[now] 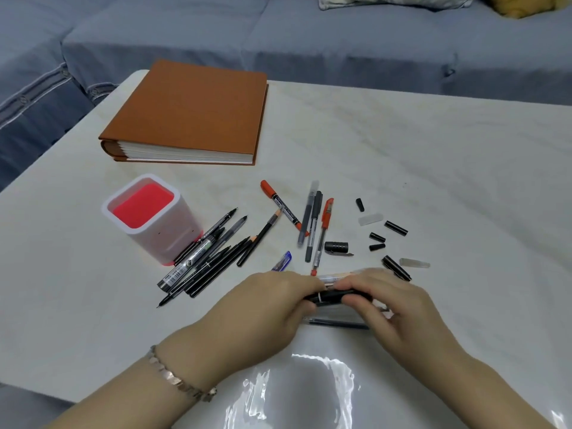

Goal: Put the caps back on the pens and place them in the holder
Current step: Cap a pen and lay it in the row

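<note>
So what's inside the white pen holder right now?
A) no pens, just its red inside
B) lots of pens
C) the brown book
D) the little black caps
A: the pen holder shows only its red inside. The pens lie on the table beside it, and the left hand and right hand grip one black pen.

One holder [154,218], one book [188,113], one bracelet [176,379]. Two hands [269,308] [399,308] hold one black pen [332,296]. Two clear caps [370,219] [414,263], one blue cap [283,261], four small black caps [359,204] [396,227] [377,236] [377,247], one fat black cap [336,246]. Two red pens [278,205] [325,230], two grey pens [306,215] [314,226], one pencil [263,236]. The pen pile [204,261] by the holder is too tangled to count.
</note>
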`<act>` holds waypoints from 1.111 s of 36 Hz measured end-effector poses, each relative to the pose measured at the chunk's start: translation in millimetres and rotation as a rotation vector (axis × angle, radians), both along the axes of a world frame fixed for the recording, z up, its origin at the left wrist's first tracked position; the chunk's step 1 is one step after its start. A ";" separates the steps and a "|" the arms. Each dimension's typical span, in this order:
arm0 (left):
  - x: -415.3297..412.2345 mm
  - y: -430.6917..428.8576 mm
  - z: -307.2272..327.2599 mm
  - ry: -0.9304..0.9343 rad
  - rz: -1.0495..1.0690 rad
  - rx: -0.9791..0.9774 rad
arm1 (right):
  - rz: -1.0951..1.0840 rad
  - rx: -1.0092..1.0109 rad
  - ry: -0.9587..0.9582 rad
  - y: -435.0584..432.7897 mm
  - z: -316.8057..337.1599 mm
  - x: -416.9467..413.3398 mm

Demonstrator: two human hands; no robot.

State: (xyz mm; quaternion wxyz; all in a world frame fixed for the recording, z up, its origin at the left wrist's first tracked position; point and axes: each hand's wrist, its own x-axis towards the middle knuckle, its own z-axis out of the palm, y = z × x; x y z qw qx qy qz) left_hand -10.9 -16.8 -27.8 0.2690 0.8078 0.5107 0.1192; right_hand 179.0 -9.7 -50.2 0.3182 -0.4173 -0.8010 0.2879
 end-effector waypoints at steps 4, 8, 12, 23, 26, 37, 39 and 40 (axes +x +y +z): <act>2.0 1.5 -5.9 0.008 0.040 0.136 | -0.103 -0.074 0.033 0.8 1.9 2.5; 3.4 8.3 -11.3 -0.199 0.331 0.069 | -0.220 -0.233 0.039 11.2 -5.0 16.1; 4.2 19.1 0.4 -0.795 0.773 -0.358 | -0.360 -0.179 -0.216 38.6 -19.1 36.8; 0.6 17.0 5.8 -1.296 0.942 -0.542 | -0.379 -0.155 -0.624 86.7 -38.7 32.0; 1.3 16.7 3.8 -1.359 0.957 -0.525 | -0.387 -0.135 -0.643 87.2 -40.9 30.5; 9.9 14.0 -3.7 -1.547 0.921 -0.513 | -0.307 -0.250 0.074 31.0 1.3 18.8; 11.7 13.4 -3.2 -1.572 0.917 -0.519 | -0.280 -0.233 0.126 21.9 5.8 16.7; 12.4 13.1 -3.0 -1.581 0.916 -0.522 | -0.272 -0.219 0.145 18.6 7.7 15.5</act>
